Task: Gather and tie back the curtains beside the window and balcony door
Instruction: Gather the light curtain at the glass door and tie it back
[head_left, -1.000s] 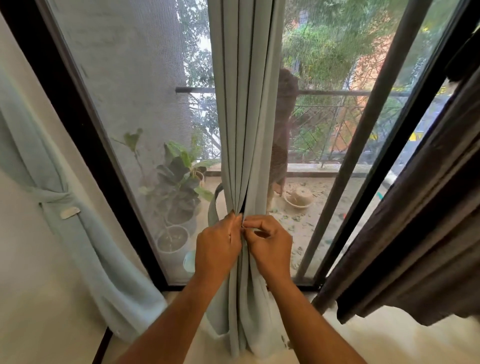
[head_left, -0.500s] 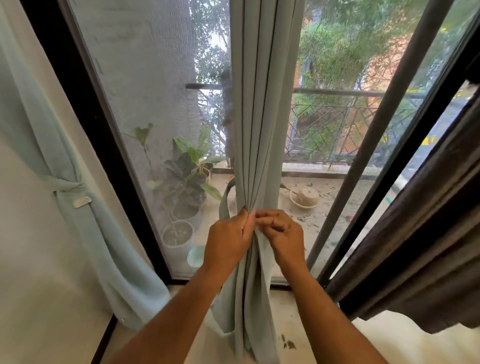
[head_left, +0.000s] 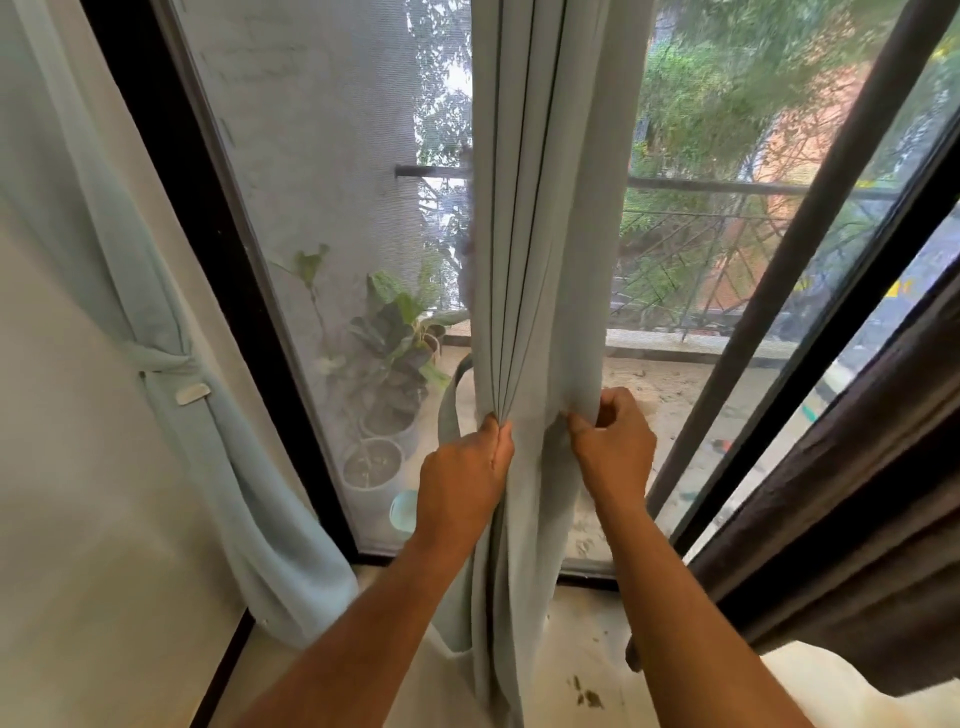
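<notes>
A pale blue-grey curtain (head_left: 535, 208) hangs in folds in front of the balcony glass at the centre. My left hand (head_left: 462, 478) grips the gathered pleats at waist height. My right hand (head_left: 613, 447) pinches the curtain's right edge, a short way apart from the left hand. A loop of matching fabric, the tie-back strap (head_left: 451, 405), curves out behind the curtain's left side. At the left a second pale curtain (head_left: 156, 322) is tied back against the wall with a band and a small white tab (head_left: 192, 393).
A dark brown curtain (head_left: 857, 493) hangs at the right. Black door frames (head_left: 208, 249) border the mesh screen. Potted plants (head_left: 395, 353) and a railing (head_left: 727, 187) stand on the balcony outside. Pale floor lies below with small dark marks (head_left: 584, 693).
My hands were together on the pleats; now the right hand has moved right along the fabric, spreading the curtain between them. The view has shifted closer and slightly left.
</notes>
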